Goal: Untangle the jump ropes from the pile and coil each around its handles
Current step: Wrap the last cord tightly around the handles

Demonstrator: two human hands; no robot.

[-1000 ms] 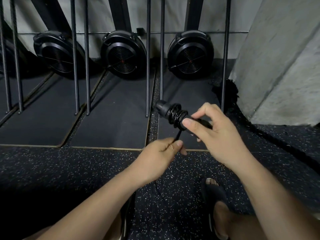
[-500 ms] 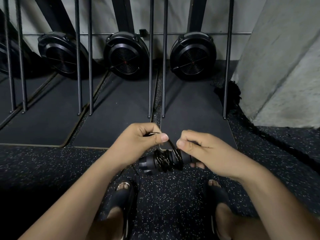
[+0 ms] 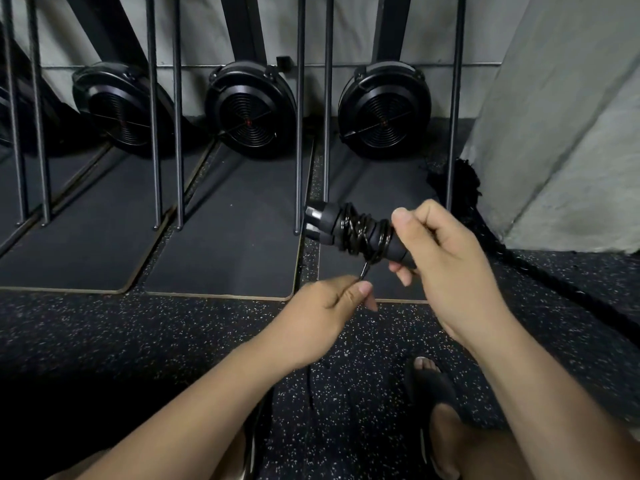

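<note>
Head-worn view, forward and down, close.

Right hand [image 3: 446, 268] lifted handles [image 3: 323, 220] higher; left hand [image 3: 322, 306] dropped below, pinching rope [image 3: 360, 232].

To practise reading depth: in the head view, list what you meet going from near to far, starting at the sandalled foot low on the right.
sandalled foot → left hand pinching the rope → wrapped handles → fan housing
</note>
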